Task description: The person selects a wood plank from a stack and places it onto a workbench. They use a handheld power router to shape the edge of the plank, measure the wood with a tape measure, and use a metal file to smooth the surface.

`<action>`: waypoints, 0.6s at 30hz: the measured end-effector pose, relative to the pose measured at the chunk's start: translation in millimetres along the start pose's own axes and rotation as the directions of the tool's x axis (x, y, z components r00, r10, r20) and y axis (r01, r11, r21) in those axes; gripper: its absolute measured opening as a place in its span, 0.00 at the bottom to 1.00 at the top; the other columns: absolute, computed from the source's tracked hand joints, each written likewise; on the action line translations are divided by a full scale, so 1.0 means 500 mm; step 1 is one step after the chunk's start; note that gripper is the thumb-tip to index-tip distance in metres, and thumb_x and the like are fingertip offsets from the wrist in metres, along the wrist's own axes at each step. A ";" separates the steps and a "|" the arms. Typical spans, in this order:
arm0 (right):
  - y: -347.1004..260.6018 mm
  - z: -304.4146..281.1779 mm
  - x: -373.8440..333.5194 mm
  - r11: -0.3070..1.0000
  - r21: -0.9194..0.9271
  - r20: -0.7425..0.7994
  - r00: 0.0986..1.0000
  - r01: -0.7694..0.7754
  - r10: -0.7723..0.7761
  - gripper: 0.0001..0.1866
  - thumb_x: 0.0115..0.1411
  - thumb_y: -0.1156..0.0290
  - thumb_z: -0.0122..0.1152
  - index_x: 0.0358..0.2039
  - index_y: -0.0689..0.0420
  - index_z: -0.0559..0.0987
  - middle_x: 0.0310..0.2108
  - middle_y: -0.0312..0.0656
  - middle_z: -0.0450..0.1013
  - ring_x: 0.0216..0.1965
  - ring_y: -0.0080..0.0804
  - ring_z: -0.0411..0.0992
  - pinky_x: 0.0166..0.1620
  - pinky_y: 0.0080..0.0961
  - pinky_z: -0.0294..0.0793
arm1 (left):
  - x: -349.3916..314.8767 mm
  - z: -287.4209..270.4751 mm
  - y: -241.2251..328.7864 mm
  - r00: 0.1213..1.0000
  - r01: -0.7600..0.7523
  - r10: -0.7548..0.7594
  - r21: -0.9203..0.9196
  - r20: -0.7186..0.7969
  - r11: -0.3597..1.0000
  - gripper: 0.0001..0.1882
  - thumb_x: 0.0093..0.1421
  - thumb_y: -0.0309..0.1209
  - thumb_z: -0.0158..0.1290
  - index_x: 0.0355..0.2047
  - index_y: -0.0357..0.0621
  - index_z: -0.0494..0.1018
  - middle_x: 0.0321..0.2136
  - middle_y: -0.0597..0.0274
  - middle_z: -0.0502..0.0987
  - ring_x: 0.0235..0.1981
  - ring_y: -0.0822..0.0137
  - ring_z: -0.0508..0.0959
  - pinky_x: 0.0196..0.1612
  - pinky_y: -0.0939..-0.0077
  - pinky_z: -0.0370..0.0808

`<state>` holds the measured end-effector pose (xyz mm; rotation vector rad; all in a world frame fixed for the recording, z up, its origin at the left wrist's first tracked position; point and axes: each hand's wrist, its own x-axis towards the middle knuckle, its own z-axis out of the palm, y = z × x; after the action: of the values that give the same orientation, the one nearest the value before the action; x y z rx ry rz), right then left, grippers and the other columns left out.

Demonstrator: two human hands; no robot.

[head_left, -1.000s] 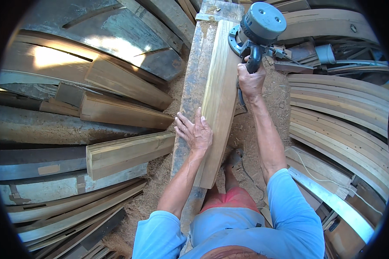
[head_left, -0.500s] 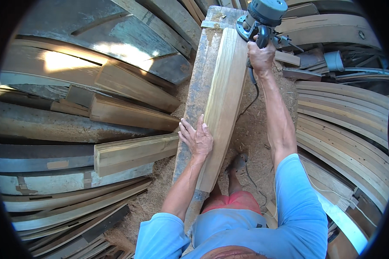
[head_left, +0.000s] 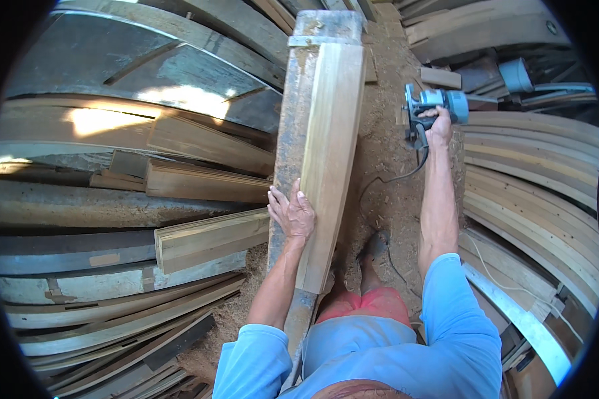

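Observation:
A long wooden board (head_left: 333,153) lies lengthwise on a narrow, worn workbench (head_left: 289,133). My left hand (head_left: 294,211) rests with fingers spread at the board's left edge, touching the bench side. Out to the right, clear of the board, my right hand (head_left: 438,126) is closed round the black handle of a corded router (head_left: 454,106). The router is tipped on its side, its round base plate facing left toward the board. Its dark cord hangs down toward the floor.
Stacked planks (head_left: 206,179) crowd the left side, one bundle (head_left: 209,239) reaching close to the bench. Curved boards (head_left: 532,193) pile up on the right, with a blue-grey bucket-like container (head_left: 516,75) beyond. Sawdust covers the floor (head_left: 386,173), where the router's cord (head_left: 386,179) trails.
My right hand has lifted the router off the board's far end and swung it right and nearer, turning it on its side. My left hand stays on the board's edge.

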<state>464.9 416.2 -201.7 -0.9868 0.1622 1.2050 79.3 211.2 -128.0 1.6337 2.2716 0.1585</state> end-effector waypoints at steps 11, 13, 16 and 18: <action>0.136 -0.498 -0.065 0.951 0.232 -0.469 0.834 -0.202 0.291 0.10 0.65 0.72 0.53 0.25 0.54 0.67 0.16 0.34 0.65 0.17 0.28 0.66 0.24 0.29 0.72 | 0.004 0.005 -0.022 0.996 -0.094 0.094 0.005 0.004 0.996 0.24 0.74 0.39 0.34 0.66 0.52 0.66 0.67 0.23 0.52 0.69 0.32 0.52 0.69 0.41 0.48; 0.155 -0.551 -0.057 0.943 0.282 -0.504 0.809 -0.175 0.301 0.10 0.65 0.72 0.53 0.25 0.54 0.67 0.16 0.34 0.65 0.17 0.28 0.66 0.25 0.30 0.72 | 0.006 0.008 -0.028 0.993 -0.118 0.118 -0.029 0.007 0.993 0.25 0.74 0.39 0.34 0.66 0.49 0.65 0.67 0.23 0.53 0.69 0.32 0.52 0.69 0.42 0.48; 0.173 -0.601 -0.041 0.944 0.296 -0.517 0.806 -0.147 0.288 0.09 0.66 0.72 0.50 0.27 0.54 0.67 0.18 0.36 0.66 0.18 0.29 0.66 0.27 0.30 0.74 | 0.005 0.007 -0.035 0.992 -0.129 0.129 -0.028 -0.003 0.991 0.25 0.74 0.38 0.34 0.65 0.43 0.65 0.66 0.24 0.55 0.69 0.32 0.52 0.70 0.45 0.50; 0.181 -0.631 -0.025 0.965 0.229 -0.506 0.832 -0.125 0.227 0.08 0.66 0.72 0.48 0.28 0.55 0.67 0.19 0.36 0.67 0.19 0.29 0.67 0.29 0.30 0.75 | 0.003 0.003 -0.034 0.993 -0.120 0.119 -0.056 -0.011 0.991 0.24 0.74 0.38 0.34 0.65 0.42 0.66 0.66 0.24 0.56 0.70 0.33 0.52 0.70 0.46 0.50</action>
<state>503.9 185.0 -431.8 -1.1360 0.8102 1.0319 64.0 206.8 -134.4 1.7429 2.1551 0.2560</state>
